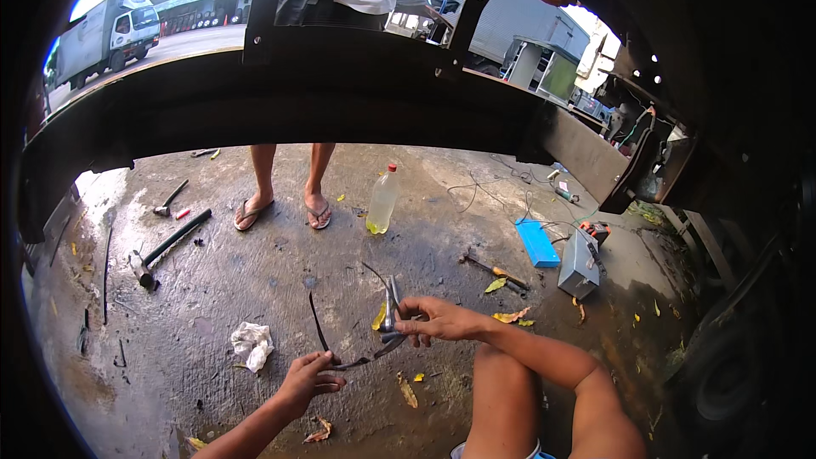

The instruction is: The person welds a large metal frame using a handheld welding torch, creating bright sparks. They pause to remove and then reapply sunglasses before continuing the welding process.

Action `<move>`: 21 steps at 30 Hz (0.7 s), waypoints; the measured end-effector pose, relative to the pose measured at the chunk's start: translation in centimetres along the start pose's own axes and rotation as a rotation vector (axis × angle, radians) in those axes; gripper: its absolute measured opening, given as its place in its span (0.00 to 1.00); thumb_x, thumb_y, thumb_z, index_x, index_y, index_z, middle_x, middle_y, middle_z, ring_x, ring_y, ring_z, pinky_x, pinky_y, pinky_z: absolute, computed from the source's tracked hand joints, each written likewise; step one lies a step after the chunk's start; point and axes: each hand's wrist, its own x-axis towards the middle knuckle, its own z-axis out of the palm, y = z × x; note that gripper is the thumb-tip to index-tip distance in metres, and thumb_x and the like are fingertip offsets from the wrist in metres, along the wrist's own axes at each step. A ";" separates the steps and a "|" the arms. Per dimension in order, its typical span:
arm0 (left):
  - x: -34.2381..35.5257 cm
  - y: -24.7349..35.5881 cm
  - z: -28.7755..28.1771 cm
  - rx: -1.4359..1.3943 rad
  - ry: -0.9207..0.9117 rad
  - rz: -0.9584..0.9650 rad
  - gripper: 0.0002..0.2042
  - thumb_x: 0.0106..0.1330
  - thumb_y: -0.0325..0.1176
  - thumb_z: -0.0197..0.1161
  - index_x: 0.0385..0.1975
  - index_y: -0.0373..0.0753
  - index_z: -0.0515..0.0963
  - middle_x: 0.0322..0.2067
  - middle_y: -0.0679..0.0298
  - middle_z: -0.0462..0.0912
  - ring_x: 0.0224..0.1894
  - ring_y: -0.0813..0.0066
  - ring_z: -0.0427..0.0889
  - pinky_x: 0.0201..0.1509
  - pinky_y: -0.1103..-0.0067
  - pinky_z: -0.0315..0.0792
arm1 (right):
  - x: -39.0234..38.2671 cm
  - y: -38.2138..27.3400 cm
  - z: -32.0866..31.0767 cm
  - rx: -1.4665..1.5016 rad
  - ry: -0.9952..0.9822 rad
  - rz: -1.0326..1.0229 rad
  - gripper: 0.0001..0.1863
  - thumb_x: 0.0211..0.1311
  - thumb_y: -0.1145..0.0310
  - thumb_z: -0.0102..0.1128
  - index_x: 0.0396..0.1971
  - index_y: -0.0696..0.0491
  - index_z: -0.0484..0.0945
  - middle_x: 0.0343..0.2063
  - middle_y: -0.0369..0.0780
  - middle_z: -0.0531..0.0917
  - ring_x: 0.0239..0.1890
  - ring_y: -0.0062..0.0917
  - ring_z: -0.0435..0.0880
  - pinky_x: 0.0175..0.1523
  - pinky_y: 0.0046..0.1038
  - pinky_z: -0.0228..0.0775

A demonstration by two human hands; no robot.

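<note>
In front of my bent knee I hold what looks like a pair of dark-framed glasses (355, 363), its thin side arms pointing away from me. My left hand (308, 382) is closed, pinching the frame's left end between thumb and fingers. At the right end my right hand (432, 320) is closed around a slim silver-grey piece (390, 306) with a dark lower end, right beside the glasses' other arm. I cannot tell whether that piece is a separate tool. A crumpled white rag (252, 346) lies on the ground left of my left hand.
A black metal beam (357, 93) crosses low ahead, with a person in flip-flops (316, 211) standing beyond it. Around lie a sledgehammer (170, 246), a small hammer (173, 197), another hammer (495, 270), a bottle (382, 201), a blue box (537, 243) and a grey metal box (580, 263).
</note>
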 end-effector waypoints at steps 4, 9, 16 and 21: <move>0.5 -3.5 -1.5 0.054 -0.117 -0.108 0.18 0.79 0.45 0.59 0.53 0.35 0.77 0.42 0.61 0.84 0.42 0.67 0.89 0.46 0.74 0.84 | 0.8 0.5 -0.2 -0.279 -0.108 0.007 0.19 0.75 0.51 0.62 0.44 0.55 0.77 0.33 0.36 0.82 0.34 0.21 0.83 0.39 0.29 0.76; 1.0 -4.7 -1.5 0.141 -0.150 -0.168 0.19 0.77 0.43 0.61 0.54 0.32 0.78 0.49 0.56 0.85 0.43 0.63 0.89 0.51 0.69 0.84 | 1.5 0.5 0.6 -0.552 -0.122 -0.126 0.18 0.75 0.56 0.61 0.43 0.58 0.76 0.30 0.41 0.82 0.34 0.27 0.81 0.41 0.35 0.73; 2.3 -5.0 -1.5 0.163 -0.187 -0.164 0.23 0.79 0.45 0.57 0.60 0.31 0.77 0.52 0.54 0.85 0.45 0.64 0.89 0.53 0.69 0.82 | 1.3 0.5 1.3 -0.650 -0.063 -0.234 0.17 0.74 0.58 0.62 0.43 0.60 0.76 0.30 0.47 0.81 0.33 0.38 0.80 0.41 0.40 0.71; 2.0 -5.1 -2.1 0.165 -0.181 -0.144 0.22 0.80 0.46 0.56 0.60 0.32 0.77 0.53 0.54 0.85 0.45 0.64 0.89 0.53 0.70 0.82 | 1.3 -0.6 1.4 -0.670 -0.098 -0.176 0.16 0.71 0.61 0.63 0.43 0.61 0.75 0.34 0.52 0.81 0.40 0.52 0.81 0.44 0.48 0.70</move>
